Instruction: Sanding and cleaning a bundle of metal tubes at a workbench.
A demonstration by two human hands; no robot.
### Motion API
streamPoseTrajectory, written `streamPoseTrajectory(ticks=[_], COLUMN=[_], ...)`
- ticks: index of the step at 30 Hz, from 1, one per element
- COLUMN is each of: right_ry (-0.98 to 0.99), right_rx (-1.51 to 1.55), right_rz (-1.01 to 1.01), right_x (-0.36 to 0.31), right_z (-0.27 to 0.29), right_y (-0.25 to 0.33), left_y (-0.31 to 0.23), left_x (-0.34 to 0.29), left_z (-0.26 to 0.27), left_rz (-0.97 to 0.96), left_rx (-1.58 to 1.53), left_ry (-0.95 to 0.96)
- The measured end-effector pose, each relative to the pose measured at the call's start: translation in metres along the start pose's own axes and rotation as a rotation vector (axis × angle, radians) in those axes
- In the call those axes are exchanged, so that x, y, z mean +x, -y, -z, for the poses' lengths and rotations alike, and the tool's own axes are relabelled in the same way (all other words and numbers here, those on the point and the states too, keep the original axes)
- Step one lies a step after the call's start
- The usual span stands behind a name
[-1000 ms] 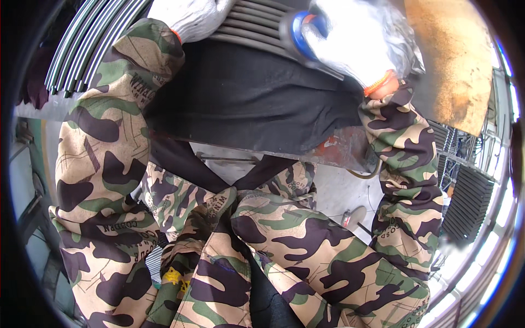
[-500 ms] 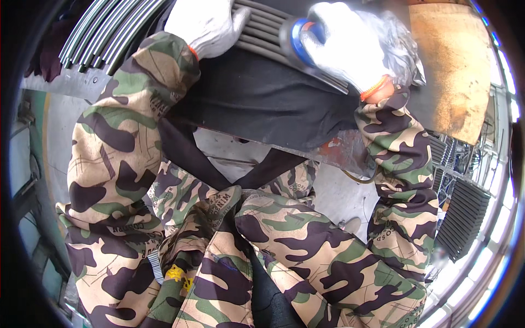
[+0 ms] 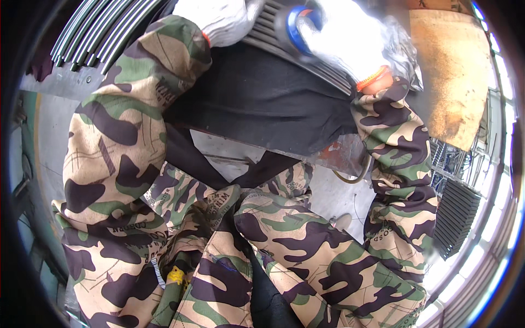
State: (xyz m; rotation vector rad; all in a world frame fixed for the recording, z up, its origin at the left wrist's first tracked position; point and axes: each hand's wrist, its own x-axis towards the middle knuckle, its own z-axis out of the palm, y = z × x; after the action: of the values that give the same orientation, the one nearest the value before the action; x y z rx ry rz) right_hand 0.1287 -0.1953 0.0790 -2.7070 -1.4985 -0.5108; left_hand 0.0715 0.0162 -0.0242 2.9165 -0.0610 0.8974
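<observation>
My right hand (image 3: 344,41), in a white glove with an orange cuff edge, is closed on a blue-rimmed round tool (image 3: 299,34). The tool is blurred and lies against a row of grey metal rods (image 3: 273,35); its working face is hidden. My left hand (image 3: 221,22), gloved alike, is at the rods' left part. Its thumb is smeared and its other fingers are cut off or washed out, so its grip cannot be made out. Under the rods lies a black cloth (image 3: 246,98), draped over the work surface's near edge.
A bundle of curved-looking metal rods (image 3: 104,35) lies at upper left on a grey metal surface (image 3: 76,82). Crumpled silvery plastic (image 3: 403,54) is beside my right wrist. A worn tan board (image 3: 451,76) stands at right, with stacked dark bars (image 3: 458,221) below it.
My left hand has moved a little right and up along the rods. My right hand with the blue-rimmed tool has shifted slightly upward in the picture.
</observation>
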Motion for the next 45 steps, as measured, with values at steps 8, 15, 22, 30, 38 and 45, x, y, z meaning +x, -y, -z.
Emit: streamPoseTrajectory(ticks=[8,15,22,30,38,45], right_ry=[-0.017,-0.069,-0.007,-0.028,-0.066,-0.039], right_rx=[-0.016,0.025,0.029,-0.021,-0.011,0.042], right_rz=[-0.021,0.056,0.029,-0.001,-0.006,0.048], right_x=[-0.001,-0.008,-0.001,0.012,0.008,0.001], right_z=[-0.003,0.001,0.001,-0.010,-0.011,-0.003], right_y=[-0.004,0.011,0.019,0.007,0.009,0.016], left_y=[-0.004,0.002,0.010,0.001,0.004,0.008], left_x=[-0.024,-0.008,0.016,-0.012,-0.006,0.010], left_z=[0.021,-0.002,-0.013,0.006,0.027,-0.009], left_rz=[-0.037,0.006,-0.037,-0.050,0.016,0.052], left_rx=[-0.007,-0.006,0.023,-0.084,-0.244,0.033], left_ry=[0.050,-0.005,-0.030,-0.065,0.146,0.049])
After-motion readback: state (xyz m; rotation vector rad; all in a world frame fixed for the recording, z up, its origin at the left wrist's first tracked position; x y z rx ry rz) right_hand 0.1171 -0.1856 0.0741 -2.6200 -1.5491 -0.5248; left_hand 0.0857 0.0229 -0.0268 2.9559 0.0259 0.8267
